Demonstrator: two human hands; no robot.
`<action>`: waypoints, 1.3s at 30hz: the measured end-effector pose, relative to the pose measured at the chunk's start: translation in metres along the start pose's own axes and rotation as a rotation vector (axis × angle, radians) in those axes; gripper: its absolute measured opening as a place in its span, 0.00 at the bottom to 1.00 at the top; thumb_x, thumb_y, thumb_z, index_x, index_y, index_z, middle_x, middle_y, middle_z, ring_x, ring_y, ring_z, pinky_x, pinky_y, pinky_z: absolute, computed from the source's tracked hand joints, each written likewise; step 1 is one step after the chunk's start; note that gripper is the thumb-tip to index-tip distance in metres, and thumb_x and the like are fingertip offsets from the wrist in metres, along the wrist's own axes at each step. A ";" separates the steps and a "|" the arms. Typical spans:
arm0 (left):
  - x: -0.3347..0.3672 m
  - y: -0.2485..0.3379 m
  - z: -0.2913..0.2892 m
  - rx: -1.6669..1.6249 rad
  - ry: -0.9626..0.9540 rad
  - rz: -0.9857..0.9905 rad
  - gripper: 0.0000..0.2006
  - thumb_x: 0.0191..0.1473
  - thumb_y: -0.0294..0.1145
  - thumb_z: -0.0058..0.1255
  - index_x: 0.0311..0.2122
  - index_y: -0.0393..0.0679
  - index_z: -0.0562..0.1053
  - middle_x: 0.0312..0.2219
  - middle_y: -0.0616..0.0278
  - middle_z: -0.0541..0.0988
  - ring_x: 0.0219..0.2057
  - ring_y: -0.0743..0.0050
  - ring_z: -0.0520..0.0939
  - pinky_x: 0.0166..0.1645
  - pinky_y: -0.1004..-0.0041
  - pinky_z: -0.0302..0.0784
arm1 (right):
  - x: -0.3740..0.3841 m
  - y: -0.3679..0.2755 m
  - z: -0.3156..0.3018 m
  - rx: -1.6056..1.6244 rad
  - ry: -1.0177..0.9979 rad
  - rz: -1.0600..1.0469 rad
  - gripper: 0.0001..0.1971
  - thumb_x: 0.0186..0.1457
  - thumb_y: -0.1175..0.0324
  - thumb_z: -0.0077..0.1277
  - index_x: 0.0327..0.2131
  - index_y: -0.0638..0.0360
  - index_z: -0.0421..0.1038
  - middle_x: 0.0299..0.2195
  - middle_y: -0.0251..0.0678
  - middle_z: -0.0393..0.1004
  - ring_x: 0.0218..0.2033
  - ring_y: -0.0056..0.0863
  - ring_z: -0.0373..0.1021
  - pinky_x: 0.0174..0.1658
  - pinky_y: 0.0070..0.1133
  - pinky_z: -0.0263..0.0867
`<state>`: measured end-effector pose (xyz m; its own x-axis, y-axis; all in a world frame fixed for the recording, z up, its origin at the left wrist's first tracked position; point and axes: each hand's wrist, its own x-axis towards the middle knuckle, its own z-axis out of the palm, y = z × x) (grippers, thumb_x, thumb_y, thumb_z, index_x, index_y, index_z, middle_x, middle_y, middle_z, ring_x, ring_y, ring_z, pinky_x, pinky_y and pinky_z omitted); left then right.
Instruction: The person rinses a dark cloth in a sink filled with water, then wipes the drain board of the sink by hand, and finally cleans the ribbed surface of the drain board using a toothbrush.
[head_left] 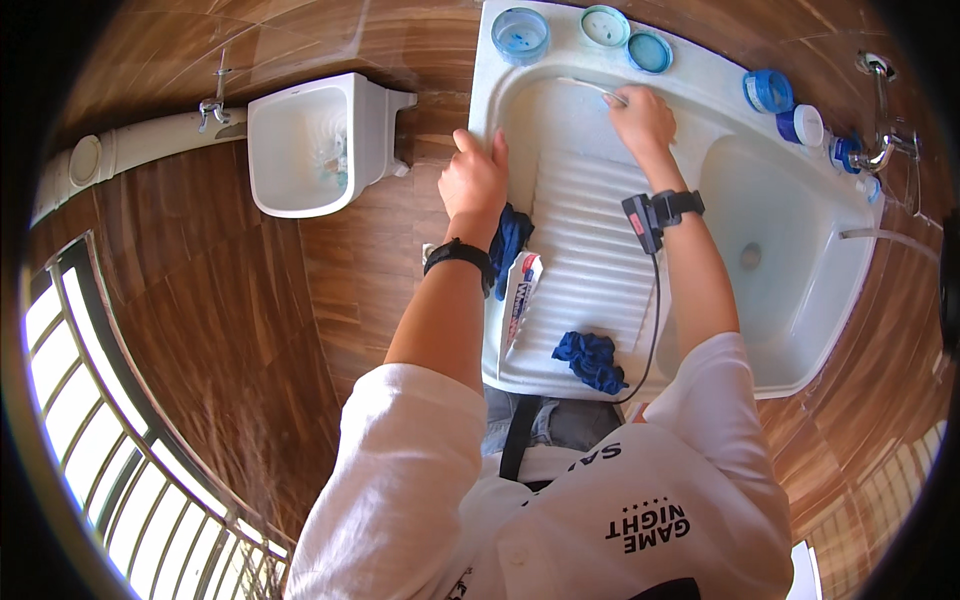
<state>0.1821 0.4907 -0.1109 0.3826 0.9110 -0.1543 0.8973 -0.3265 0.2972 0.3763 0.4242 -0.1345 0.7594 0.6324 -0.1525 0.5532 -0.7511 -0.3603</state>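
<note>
My right hand (642,118) is closed round a thin white brush (585,84), which looks like a toothbrush. It extends left from my fingers, over the far part of the white laundry sink's washboard (590,200). My left hand (474,180) is at the sink's left rim, thumb on the inner side and fingers over the outer side. A dark blue cloth (511,240) hangs over the rim just nearer than that hand. Beside it is a white, red and blue toothpaste carton (521,290). Another crumpled blue cloth (592,360) lies at the washboard's near end.
Along the far rim stand a clear blue tub (520,38), two round lids (605,26) and several small blue containers (768,91). A metal tap (888,150) is at the right, by the basin (790,270). Left, on the floor, is a white stool-shaped tub (300,150).
</note>
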 end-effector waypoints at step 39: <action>0.001 0.007 -0.002 0.005 -0.021 -0.023 0.21 0.50 0.50 0.39 0.29 0.38 0.58 0.16 0.42 0.72 0.20 0.41 0.75 0.24 0.54 0.71 | -0.016 -0.016 0.003 -0.185 0.004 -0.397 0.05 0.40 0.67 0.50 0.22 0.55 0.71 0.22 0.43 0.72 0.25 0.40 0.70 0.28 0.32 0.64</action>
<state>0.1879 0.4898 -0.1069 0.3662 0.9127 -0.1813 0.9069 -0.3065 0.2889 0.3546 0.4264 -0.1290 0.4766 0.8786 -0.0320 0.8542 -0.4714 -0.2195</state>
